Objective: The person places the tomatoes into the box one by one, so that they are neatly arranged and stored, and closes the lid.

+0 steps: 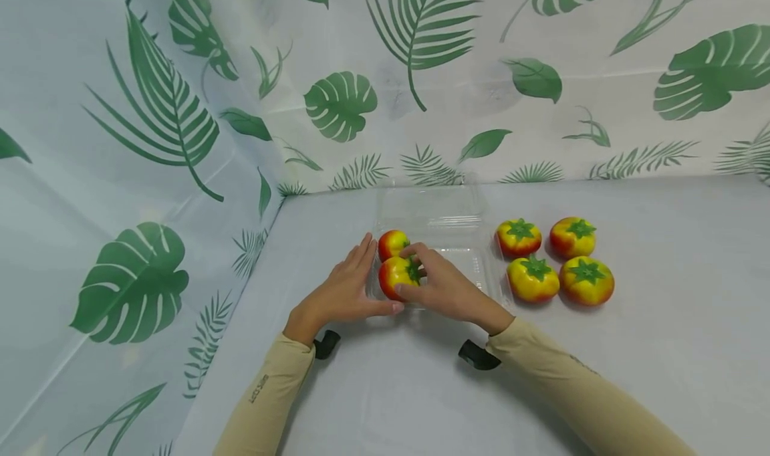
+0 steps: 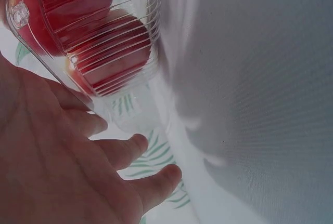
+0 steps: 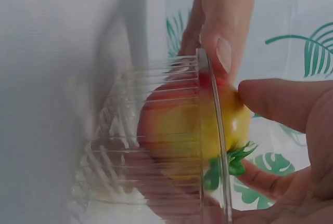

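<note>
A clear plastic clamshell box (image 1: 466,263) lies with its lid (image 1: 428,208) folded back. Two red-and-yellow toy persimmons with green leafy tops are in its left side, a back one (image 1: 392,244) and a front one (image 1: 398,277). My right hand (image 1: 448,285) holds the front persimmon (image 3: 229,125) between thumb and fingers. Its thumb lies on the near side, its fingers by the green top. My left hand (image 1: 343,289) is at the box's left edge, fingers extended and spread in the left wrist view, thumb across the front rim.
Several more toy persimmons (image 1: 533,279) sit on the white tabletop (image 1: 385,389) right of the box, in two rows. Behind and at the left hangs a white curtain (image 1: 445,128) printed with green leaves.
</note>
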A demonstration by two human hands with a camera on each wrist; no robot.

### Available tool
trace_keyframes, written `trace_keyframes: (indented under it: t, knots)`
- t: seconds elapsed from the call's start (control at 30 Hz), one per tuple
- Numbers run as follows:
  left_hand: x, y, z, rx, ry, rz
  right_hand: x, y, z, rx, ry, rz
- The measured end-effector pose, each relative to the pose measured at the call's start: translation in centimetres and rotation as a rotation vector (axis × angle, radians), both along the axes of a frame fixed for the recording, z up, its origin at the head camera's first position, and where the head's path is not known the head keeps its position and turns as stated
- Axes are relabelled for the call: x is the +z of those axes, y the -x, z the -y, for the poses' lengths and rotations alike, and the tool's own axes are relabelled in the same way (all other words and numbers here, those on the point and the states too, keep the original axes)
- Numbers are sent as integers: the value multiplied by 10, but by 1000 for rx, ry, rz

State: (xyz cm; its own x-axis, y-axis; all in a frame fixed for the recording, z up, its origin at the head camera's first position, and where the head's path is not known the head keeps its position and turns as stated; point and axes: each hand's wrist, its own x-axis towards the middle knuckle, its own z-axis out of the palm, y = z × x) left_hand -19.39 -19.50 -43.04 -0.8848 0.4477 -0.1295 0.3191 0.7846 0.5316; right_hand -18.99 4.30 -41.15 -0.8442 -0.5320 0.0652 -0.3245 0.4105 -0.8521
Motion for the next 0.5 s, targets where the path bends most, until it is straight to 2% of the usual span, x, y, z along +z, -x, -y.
trace_keyframes:
  t: [0.33, 0.5]
  knots:
    - [2, 0, 0, -4, -5, 5, -5, 2, 6, -14, 1, -24]
    - [2, -1, 1, -5, -10, 18, -5, 1, 8, -28, -18, -7]
